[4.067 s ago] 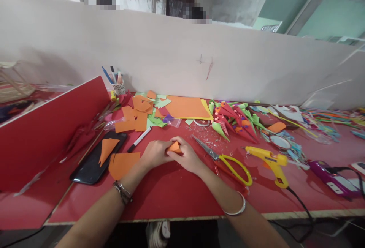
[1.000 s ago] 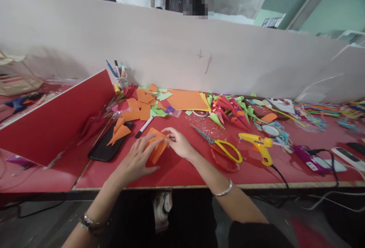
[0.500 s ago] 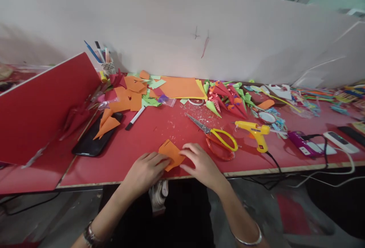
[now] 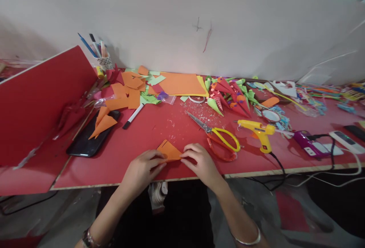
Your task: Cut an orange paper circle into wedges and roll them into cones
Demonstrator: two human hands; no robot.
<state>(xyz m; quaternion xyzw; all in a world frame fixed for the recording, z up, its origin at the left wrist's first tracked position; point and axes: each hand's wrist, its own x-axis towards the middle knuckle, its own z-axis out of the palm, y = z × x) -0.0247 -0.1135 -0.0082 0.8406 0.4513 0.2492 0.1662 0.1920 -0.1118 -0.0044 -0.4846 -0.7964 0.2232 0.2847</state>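
Between my hands, close to the front edge of the red table [image 4: 94, 172], is a small piece of orange paper [image 4: 170, 150] with its near part folded. My left hand [image 4: 142, 169] pinches its left corner between thumb and fingers. At the right corner, the thumb and fingertips of my right hand [image 4: 202, 164] are closed on the paper. To the right of my right hand lie scissors [image 4: 213, 131] with yellow and red handles, blades pointing to the far left. Further right rests a yellow glue gun [image 4: 259, 132].
A black phone [image 4: 82, 145] with orange folded paper [image 4: 103, 123] on it lies left, by a leaning red board [image 4: 42, 103]. Behind are a marker [image 4: 133, 116], orange sheets [image 4: 178, 84], finished paper cones [image 4: 228, 96] and a pen cup [image 4: 104, 62]. Right: a purple power strip [image 4: 309, 145] with cables.
The near part of the orange paper has been folded, turning its outline from a square into a triangle. Both hands now pinch its side corners. The view has shifted slightly.
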